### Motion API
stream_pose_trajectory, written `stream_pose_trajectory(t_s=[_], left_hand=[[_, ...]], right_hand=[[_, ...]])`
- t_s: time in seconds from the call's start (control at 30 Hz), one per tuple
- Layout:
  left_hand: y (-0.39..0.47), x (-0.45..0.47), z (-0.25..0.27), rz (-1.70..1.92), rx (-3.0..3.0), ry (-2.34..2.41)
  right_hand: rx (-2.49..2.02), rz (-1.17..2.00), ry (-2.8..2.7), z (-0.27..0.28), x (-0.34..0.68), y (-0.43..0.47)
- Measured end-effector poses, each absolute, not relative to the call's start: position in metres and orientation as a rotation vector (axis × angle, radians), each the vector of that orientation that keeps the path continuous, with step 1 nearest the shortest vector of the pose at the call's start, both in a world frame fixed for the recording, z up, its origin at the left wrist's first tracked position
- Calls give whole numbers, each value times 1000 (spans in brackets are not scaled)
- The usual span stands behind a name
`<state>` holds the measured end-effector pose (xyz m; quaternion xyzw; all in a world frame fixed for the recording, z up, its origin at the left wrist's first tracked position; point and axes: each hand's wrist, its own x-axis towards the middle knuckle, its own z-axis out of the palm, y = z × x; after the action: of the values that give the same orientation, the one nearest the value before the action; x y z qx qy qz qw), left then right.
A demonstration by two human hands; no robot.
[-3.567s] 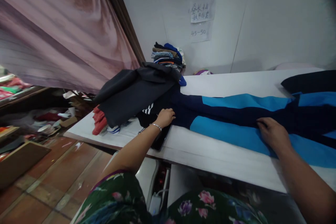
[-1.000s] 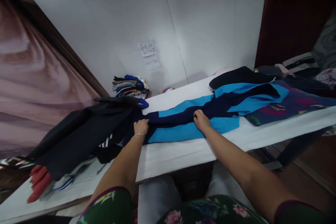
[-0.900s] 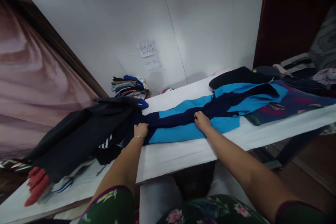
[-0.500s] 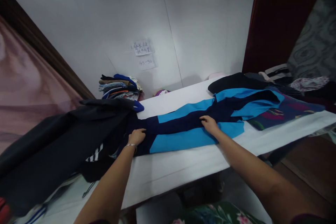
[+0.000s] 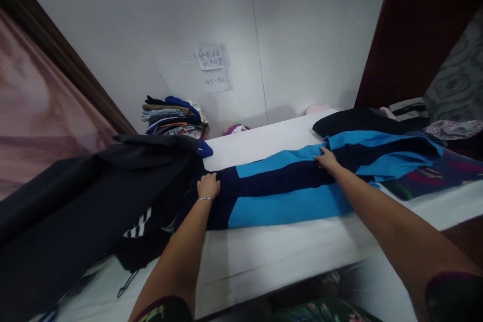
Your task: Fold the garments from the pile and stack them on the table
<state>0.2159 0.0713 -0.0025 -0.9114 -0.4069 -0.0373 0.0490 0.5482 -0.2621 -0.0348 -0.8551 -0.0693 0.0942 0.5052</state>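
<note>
A jacket (image 5: 287,206) in bright blue and dark navy lies stretched lengthwise across the white table. My left hand (image 5: 209,186) rests on its navy end, fingers curled into the cloth beside a dark garment (image 5: 124,196). Further right, my right hand (image 5: 327,161) has thumb and forefinger on the jacket by the upper blue panel's seam. The part under my fingers is hidden. Beyond that hand, the jacket's right end lies in loose blue and navy folds over a dark patterned cloth (image 5: 418,181).
A stack of folded clothes (image 5: 173,115) stands against the wall at the back left. A black garment (image 5: 350,122) lies behind the jacket, with more clothes at far right. Handwritten papers (image 5: 215,66) hang on the wall. The table's front edge (image 5: 264,282) runs below my arms.
My right hand has moved from the navy middle strip to the upper blue seam, further right. My left hand's fingers are more curled on the cloth. The view has shifted slightly.
</note>
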Motion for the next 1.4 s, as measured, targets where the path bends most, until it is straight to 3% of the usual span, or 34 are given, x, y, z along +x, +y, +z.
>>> stream_pose_trajectory(t_s=[0.27, 0.4, 0.7, 0.93, 1.2, 1.4], left_hand=[[81, 202, -11, -281, -2708, -1359], [83, 203, -12, -285, -2784, -1431], [129, 204, 4, -444, -3006, -2139], [91, 212, -14, -346, -2709, -1640], [89, 210, -12, -498, -2696, -1724], [90, 207, -15, -733, -2671, -1855]], right_hand=[[-2694, 5, -515, -42, 529, -274], [-2746, -34, -509, -43, 519, -272], [-2719, 30, -456, -35, 521, -272], [-2687, 35, -505, -40, 527, -272], [-2541, -197, -876, -8, 579, -262], [-2568, 50, -1140, 5, 605, -218]])
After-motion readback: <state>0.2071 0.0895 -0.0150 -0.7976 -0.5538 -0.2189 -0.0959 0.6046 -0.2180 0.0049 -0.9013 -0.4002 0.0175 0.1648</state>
